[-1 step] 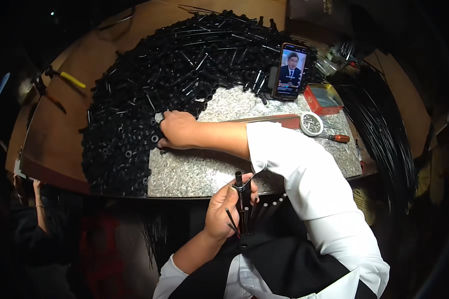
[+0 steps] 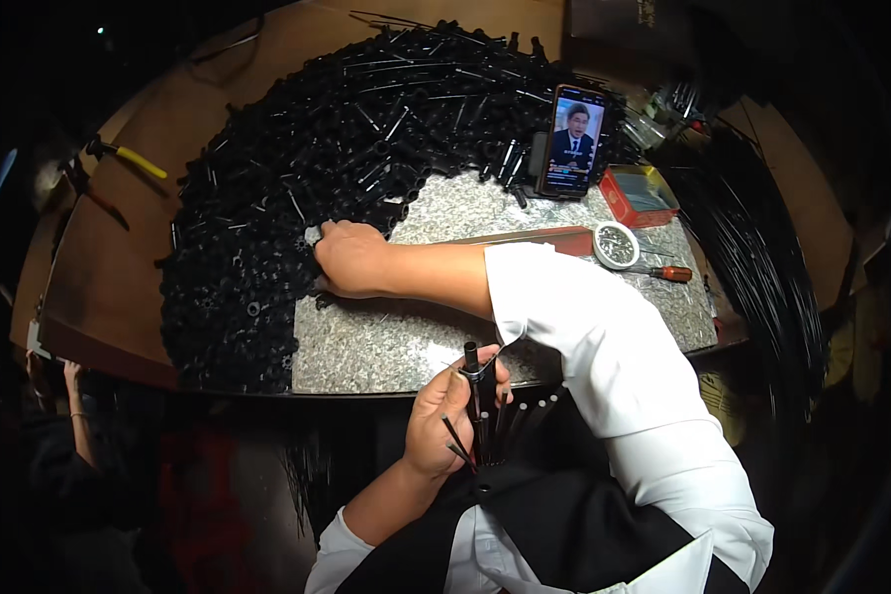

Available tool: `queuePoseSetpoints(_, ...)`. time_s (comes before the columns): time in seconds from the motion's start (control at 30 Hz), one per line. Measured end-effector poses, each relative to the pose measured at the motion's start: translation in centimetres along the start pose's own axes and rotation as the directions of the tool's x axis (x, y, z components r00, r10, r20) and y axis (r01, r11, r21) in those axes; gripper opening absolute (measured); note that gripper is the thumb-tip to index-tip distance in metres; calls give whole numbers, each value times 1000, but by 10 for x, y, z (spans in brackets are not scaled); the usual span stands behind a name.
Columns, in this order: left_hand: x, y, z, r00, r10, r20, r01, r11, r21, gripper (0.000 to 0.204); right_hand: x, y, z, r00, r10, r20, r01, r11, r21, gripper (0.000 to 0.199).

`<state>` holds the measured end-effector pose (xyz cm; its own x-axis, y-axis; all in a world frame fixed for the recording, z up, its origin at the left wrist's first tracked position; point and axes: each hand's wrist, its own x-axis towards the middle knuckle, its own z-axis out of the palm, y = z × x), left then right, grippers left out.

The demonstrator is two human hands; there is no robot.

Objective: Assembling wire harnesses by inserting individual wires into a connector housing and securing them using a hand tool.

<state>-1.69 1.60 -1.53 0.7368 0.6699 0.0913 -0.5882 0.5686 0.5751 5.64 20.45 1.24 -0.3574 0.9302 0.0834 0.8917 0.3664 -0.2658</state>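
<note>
Head view only, so one angle to go on: right hand (image 2: 351, 259) is stretched out across the speckled stone slab (image 2: 416, 342) toward about 10 o'clock, fingers curled down into the near edge of a huge pile of small black tube pieces (image 2: 297, 168), touching them, though I can't tell if anything is actually pinched. Left hand (image 2: 445, 416) sits down at 6 o'clock just off the slab's front edge, closed around a bundle of thin black rods (image 2: 477, 406) held upright, with one black tube piece sitting on top of a rod. At roughly 1 o'clock a phone (image 2: 572, 141) stands propped with its screen lit, a red tray (image 2: 639, 195) just beside it. Round tin (image 2: 616, 244) and an orange-handled screwdriver (image 2: 668, 272) lie near 2 o'clock. Yellow-handled pliers (image 2: 129, 156) sit way over at 10 o'clock on the wooden table (image 2: 99, 287).
</note>
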Motion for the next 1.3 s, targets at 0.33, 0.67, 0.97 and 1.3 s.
queuePoseSetpoints(0.33,-1,-4,4,998,28,54,-30,999,31,40,-7,4,-3,997,35,-75,-28,995,94,44)
queuePoseSetpoints(0.67,-3,-4,5,1000,8,25,-9,999,41,41,-3,19,-3,979,91,-183,-59,984,170,26)
queuePoseSetpoints(0.97,-3,-13,13,999,34,19,-35,996,84,39,-95,56,-74,988,80,-131,26,756,655,17)
queuePoseSetpoints(1.3,-5,-19,22,998,62,-10,-60,988,139,40,-216,44,-141,985,166,-51,-42,512,858,19)
